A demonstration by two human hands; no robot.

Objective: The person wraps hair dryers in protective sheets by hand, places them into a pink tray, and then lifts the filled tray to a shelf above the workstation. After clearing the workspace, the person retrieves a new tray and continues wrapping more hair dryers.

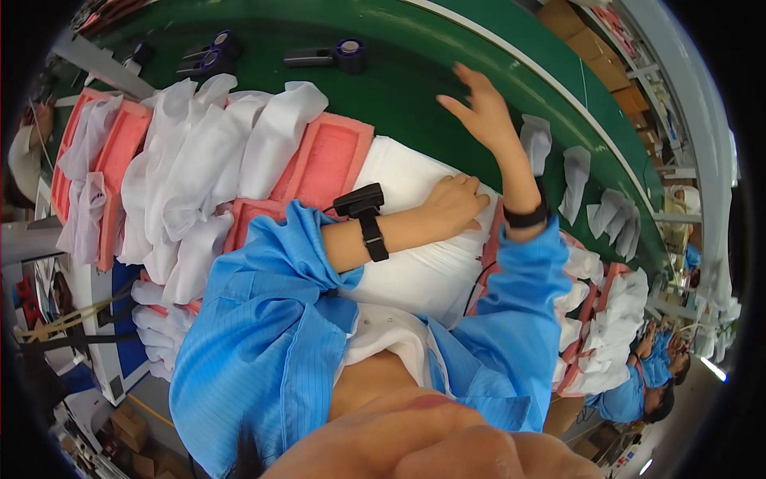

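Observation:
My left hand (457,206) rests on a stack of white sheet-like foam bags (407,267) in front of me. Its fingers are bent and closed at the stack's right edge; how many layers they grip is hidden. Raised over the green work surface (399,96), my right hand (485,112) is open, with thumb and fingers apart and nothing in it. Left of the stack stand pink foam trays (331,160) with white translucent foam bags (191,152) bunched over them. To the right of my right hand, a white wrapped piece (536,144) lies on the green surface.
A dark handheld device with a round purple-rimmed head (349,54) lies at the far side, near similar devices (215,57). More wrapped pieces (574,180) follow along the right. Additional pink trays (590,319) stand at lower right. Co-workers in blue (626,391) sit beyond.

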